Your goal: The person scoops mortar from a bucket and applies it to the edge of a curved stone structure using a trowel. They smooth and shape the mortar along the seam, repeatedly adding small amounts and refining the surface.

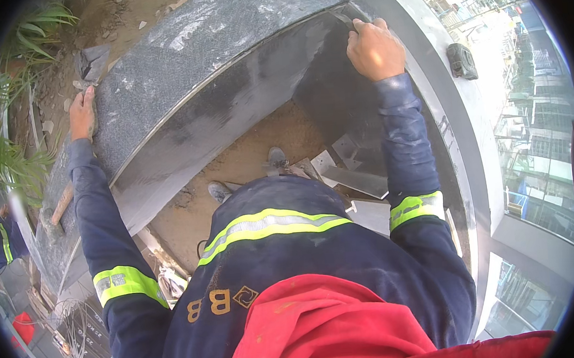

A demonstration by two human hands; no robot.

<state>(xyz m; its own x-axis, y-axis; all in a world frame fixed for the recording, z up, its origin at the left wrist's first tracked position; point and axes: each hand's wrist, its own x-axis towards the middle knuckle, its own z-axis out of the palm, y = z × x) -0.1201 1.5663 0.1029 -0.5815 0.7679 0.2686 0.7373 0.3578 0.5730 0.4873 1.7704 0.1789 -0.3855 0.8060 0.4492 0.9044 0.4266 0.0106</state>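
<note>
A grey stone slab [179,67] curves across the top of a low wall in front of me. At its left end my left hand [82,115] rests against the outer edge, fingers stretched out and pointing away from me. Just beyond those fingertips lies a broken grey piece [92,62]. My right hand [376,50] is closed at the far right corner, where the slab meets the grey frame [418,57]. A thin edge shows beside its fingers, but what the hand holds is hidden. Below my left forearm, a hammer [62,204] with a wooden handle lies on the stone.
A black tape measure [462,61] sits on the right ledge. Flat offcut pieces [357,179] lie on the dusty ground by my shoes [277,156]. Plants [16,164] and soil border the left side. Another person's sleeve [4,245] shows at far left, near tangled wire [71,334].
</note>
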